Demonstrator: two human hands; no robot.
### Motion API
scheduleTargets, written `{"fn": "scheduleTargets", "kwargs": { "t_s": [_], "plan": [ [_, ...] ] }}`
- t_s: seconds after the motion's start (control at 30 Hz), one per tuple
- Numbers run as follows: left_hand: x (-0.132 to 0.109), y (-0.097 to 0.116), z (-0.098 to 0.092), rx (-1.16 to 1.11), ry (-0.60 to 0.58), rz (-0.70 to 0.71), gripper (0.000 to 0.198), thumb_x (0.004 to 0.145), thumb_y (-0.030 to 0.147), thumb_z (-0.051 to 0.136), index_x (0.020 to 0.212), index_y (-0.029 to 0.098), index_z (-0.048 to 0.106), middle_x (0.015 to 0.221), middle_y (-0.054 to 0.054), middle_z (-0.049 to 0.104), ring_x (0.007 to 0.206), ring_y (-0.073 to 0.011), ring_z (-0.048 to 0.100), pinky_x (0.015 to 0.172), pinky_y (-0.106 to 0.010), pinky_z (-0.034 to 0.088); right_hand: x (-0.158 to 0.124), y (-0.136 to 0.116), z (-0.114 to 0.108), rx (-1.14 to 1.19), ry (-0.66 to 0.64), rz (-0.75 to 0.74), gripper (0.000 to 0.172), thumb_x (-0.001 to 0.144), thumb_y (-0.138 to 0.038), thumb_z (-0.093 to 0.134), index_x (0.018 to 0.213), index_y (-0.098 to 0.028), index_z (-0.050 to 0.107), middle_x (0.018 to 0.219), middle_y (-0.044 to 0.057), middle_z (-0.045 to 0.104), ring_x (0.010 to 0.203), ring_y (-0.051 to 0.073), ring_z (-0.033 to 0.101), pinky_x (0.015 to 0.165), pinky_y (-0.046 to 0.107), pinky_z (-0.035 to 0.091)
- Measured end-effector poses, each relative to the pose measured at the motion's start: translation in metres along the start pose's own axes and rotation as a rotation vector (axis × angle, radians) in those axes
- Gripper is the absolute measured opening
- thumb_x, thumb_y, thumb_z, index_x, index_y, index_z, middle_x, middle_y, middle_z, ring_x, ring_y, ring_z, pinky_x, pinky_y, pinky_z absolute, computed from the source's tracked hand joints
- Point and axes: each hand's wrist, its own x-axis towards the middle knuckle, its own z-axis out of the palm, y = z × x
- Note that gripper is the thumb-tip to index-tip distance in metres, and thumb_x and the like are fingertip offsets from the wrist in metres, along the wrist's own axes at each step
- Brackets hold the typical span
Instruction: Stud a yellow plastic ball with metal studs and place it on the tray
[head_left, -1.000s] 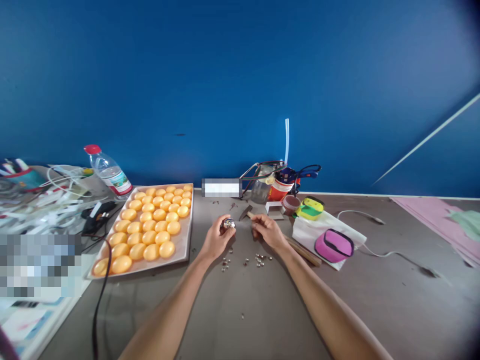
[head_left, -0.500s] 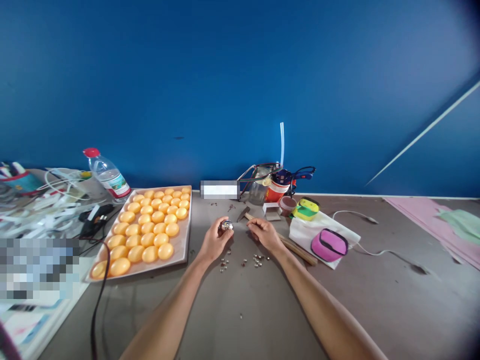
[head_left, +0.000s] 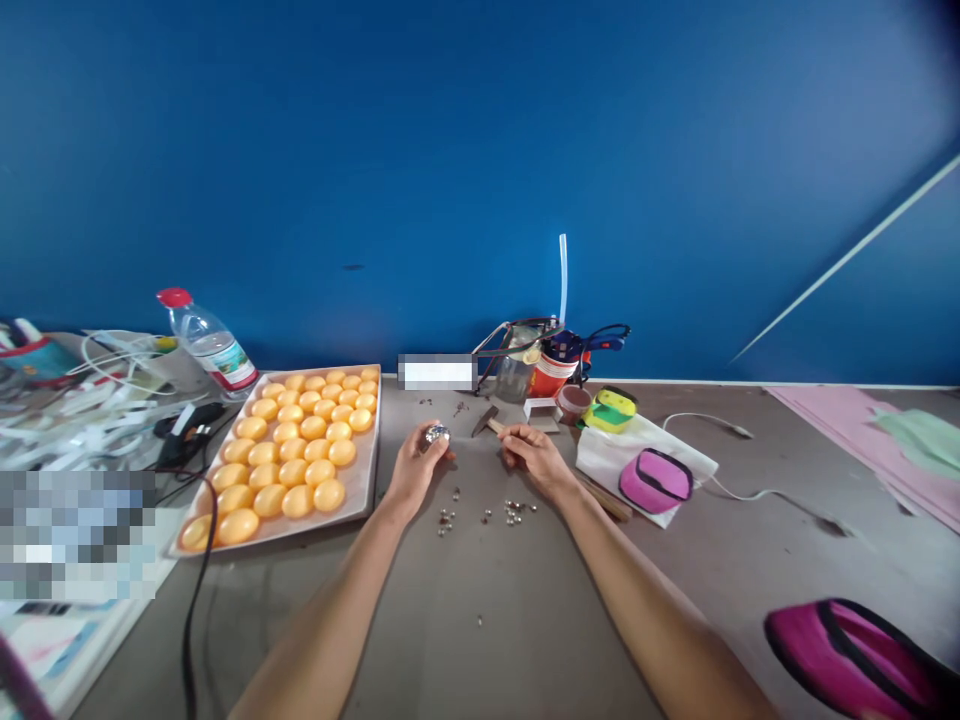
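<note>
In the head view, the left hand [head_left: 413, 468] clamps its fingers on a silver ball [head_left: 437, 434], likely hard, slick and best gripped around its sides, at nine o'clock from the right hand [head_left: 535, 460], whose curled fingers' hold I cannot tell.

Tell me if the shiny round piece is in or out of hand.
In: the left hand curls around the shiny round piece, thumb against it.

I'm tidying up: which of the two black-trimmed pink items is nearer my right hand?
The paler pink item on the white sheet; the darker pink item is at bottom right, farther from your right hand.
</note>
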Motion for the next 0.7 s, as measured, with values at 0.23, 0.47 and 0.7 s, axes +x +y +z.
{"fn": "scheduleTargets", "kwargs": {
  "t_s": [0.23,0.47,0.7],
  "plan": [
    [-0.002,0.001,0.001,0.091,-0.064,0.027,0.047,0.067,0.040,0.069,0.107,0.018,0.057,0.082,-0.001,0.061,0.063,-0.0123,0.063,0.062,-0.023,0.048,-0.002,-0.004,0.005,-0.085,-0.001,0.001,0.025,0.067,-0.038,0.062,0.079,-0.018,0.056,0.046,-0.005,0.048,0.044,0.010,0.042,0.045,0.023,0.034],
    [-0.004,0.003,0.005,0.191,-0.107,0.090,0.044,0.069,0.037,0.067,0.106,0.017,0.055,0.077,-0.001,0.061,0.062,-0.0133,0.062,0.061,-0.024,0.049,-0.006,-0.004,0.013,-0.409,0.009,-0.055,0.015,0.069,-0.032,0.055,0.077,-0.019,0.058,0.049,-0.004,0.051,0.047,0.012,0.047,0.050,0.025,0.040],
    [-0.003,-0.003,0.002,0.270,-0.128,0.146,0.042,0.071,0.037,0.064,0.107,0.017,0.056,0.083,-0.003,0.063,0.065,-0.0137,0.061,0.065,-0.025,0.048,-0.008,-0.009,0.016,-0.585,-0.010,-0.227,0.014,0.072,-0.028,0.050,0.067,-0.019,0.059,0.069,0.002,0.058,0.064,0.015,0.055,0.064,0.028,0.045]
  ]
}}
